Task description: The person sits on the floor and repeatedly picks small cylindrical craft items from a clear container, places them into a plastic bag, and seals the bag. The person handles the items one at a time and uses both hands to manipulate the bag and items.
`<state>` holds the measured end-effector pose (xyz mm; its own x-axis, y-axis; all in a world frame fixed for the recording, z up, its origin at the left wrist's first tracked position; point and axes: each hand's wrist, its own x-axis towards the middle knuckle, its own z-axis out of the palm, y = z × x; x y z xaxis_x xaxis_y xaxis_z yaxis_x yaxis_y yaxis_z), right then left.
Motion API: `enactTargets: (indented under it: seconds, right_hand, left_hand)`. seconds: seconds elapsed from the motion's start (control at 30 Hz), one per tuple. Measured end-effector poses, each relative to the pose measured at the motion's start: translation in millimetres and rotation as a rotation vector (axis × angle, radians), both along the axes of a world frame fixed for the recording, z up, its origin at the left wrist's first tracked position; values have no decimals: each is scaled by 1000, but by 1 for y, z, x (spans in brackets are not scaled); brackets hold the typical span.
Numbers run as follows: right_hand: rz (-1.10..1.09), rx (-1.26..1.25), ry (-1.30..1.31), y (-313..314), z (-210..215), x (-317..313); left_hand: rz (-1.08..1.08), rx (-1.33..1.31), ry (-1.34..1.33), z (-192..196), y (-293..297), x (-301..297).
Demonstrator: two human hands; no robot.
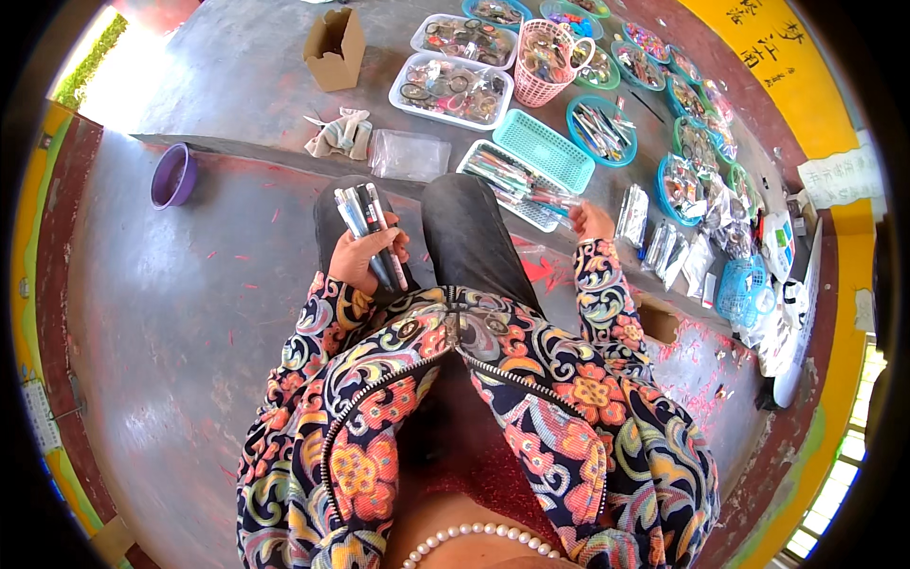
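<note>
At the ledge edge: left hand (360,256) clamping pens (370,228), right hand (590,220) pinching one from tray (517,185); better pulling singly.

grey concrete floor (190,313) with raised step, purple bowl (172,176), cardboard box (336,47), clear bag (409,155), white trays (451,90) of trinkets, teal basket (544,149), pink basket (544,59), blue dishes (600,131)
</note>
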<state>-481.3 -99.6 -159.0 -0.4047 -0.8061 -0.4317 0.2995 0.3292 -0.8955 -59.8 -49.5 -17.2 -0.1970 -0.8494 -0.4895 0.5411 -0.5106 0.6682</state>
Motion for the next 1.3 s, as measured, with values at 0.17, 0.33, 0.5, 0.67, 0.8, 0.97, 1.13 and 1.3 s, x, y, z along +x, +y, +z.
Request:
enactTargets:
  seconds: [0.17, 0.33, 0.5, 0.67, 0.8, 0.97, 1.13, 1.3]
  right_hand:
    - [-51, 304, 56, 18, -61, -12]
    - [70, 310, 38, 19, -109, -33]
    - [-91, 426, -366, 13, -83, -16]
    - [-54, 318, -241, 10, -30, 41]
    - [269, 84, -73, 6, 73, 117]
    - [843, -119, -142, 17, 144, 194]
    - [933, -135, -79, 32, 163, 225]
    - [898, -154, -85, 34, 156, 224]
  left_hand:
    - [10, 48, -35, -4, 1, 0]
    - [-17, 27, -48, 1, -1, -8]
    - [8, 32, -105, 1, 0, -5]
    - [-20, -5, -174, 13, 2, -10]
    - [-150, -102, -138, 8, -4, -16]
    - [-201, -149, -190, 7, -3, -17]
    - [-231, -183, -152, 13, 2, -17]
    - [-257, -206, -153, 12, 2, -18]
